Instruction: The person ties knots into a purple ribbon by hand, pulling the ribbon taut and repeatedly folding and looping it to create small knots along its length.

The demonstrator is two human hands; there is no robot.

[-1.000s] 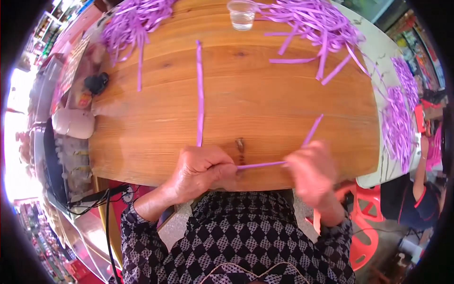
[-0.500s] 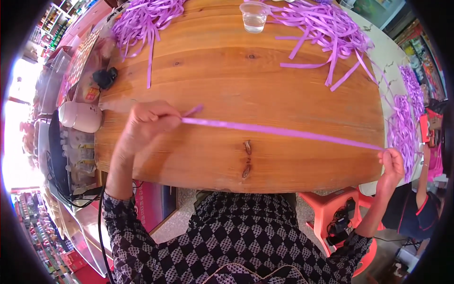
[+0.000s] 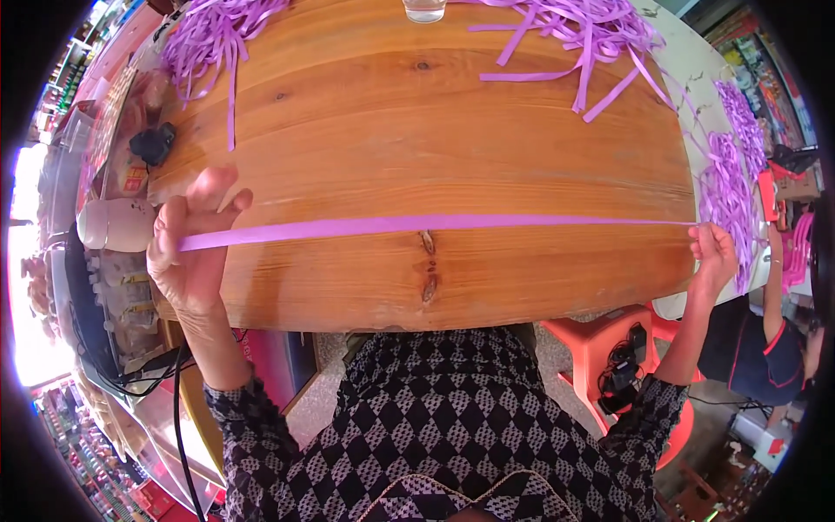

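Note:
A long purple ribbon (image 3: 383,224) stretches nearly level across the near part of the wooden table (image 3: 365,157). My left hand (image 3: 193,239) grips its left end at the edge of the palm, with the other fingers raised and spread. At the far right of the tabletop, the fingertips of my right hand (image 3: 711,252) pinch the other end. The strip is flat and wide at the left and looks thin, seen edge-on, towards the right.
Heaps of purple ribbon (image 3: 600,35) lie at the back right, with another pile (image 3: 204,39) at the back left. A clear plastic cup (image 3: 424,9) stands at the far edge. Beside the left rim sits a pale rounded container (image 3: 117,224). An orange stool (image 3: 600,348) bears black cables.
My left hand has moved left and its fingers have spread out. The ribbon now runs longer and more level between the hands. The view has shifted slightly.

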